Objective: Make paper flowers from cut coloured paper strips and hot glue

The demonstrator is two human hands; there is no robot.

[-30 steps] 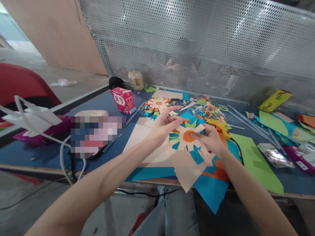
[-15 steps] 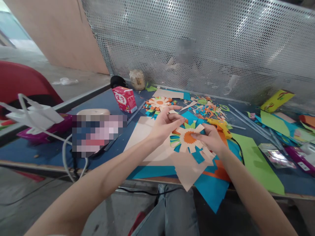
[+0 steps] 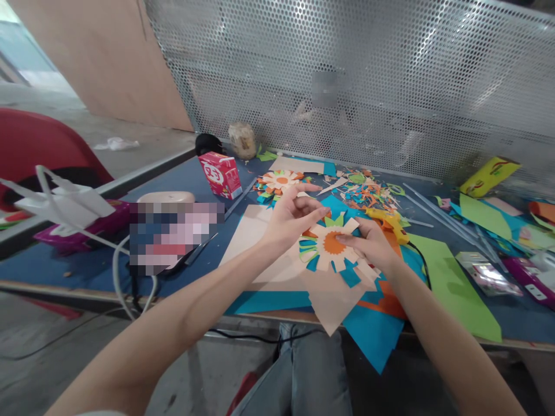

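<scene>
A layered paper flower (image 3: 321, 242) with cream, blue, green and orange strips and an orange notched centre is held above the paper sheets. My right hand (image 3: 373, 245) grips it from the right, thumb on the orange centre, the other fingers partly hidden behind. At the flower's upper left edge, my left hand (image 3: 295, 211) has thumb and fingertips closed on a small orange strip, its index finger stretched out above. Beneath lie a cream sheet (image 3: 251, 242) and blue sheets (image 3: 377, 341). A yellow glue gun (image 3: 388, 224) is just beyond my right hand.
Another paper flower (image 3: 280, 180) lies behind my left hand, near colourful paper scraps (image 3: 373, 193). Left are a pink box (image 3: 219, 175), a blurred-out flat object (image 3: 173, 237) and white plugs with cables (image 3: 65, 202). Green paper (image 3: 451, 289) and clear sticks (image 3: 442, 216) lie right. A perforated metal panel (image 3: 368, 75) stands behind.
Both hands keep nearly the same hold on the paper flower. The view has shifted very slightly; nothing was taken up or let go.
</scene>
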